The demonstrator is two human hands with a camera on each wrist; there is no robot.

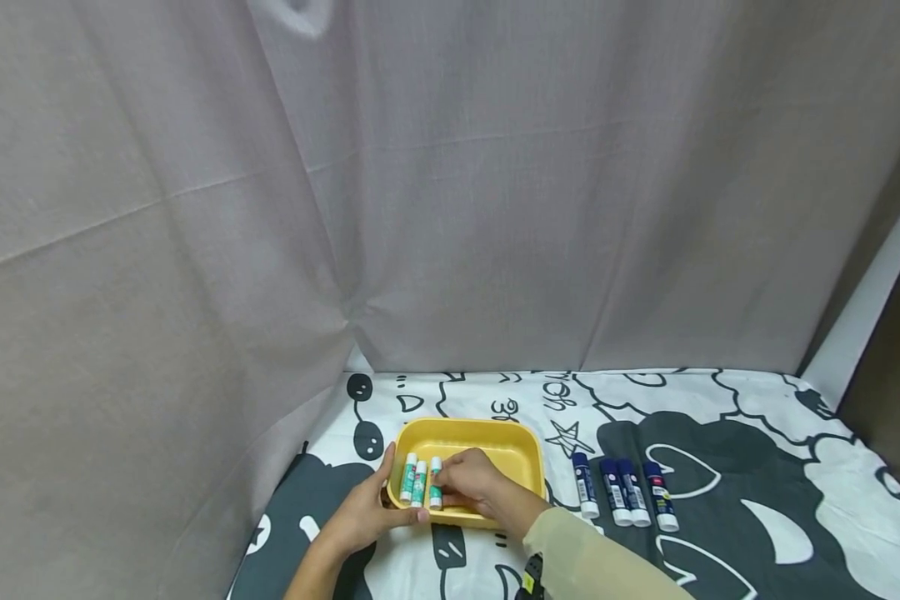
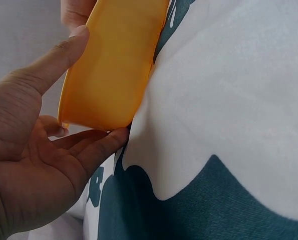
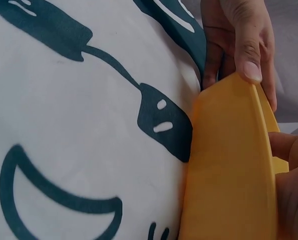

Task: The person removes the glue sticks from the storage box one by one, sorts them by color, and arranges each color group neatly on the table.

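Note:
A shallow yellow tray lies on the printed cloth, with green-and-white glue sticks standing side by side in its left part. My left hand grips the tray's near left corner, thumb on the near rim and fingers along the left side; the left wrist view shows that hand around the corner of the tray. Inside the tray my right hand pinches another green-and-white glue stick, just right of the other two. In the right wrist view, the tray wall hides the glue sticks.
Several dark blue glue sticks with white ends lie in a loose row on the cloth, right of the tray. Behind the cloth hangs a grey curtain. A dark brown panel stands at the far right.

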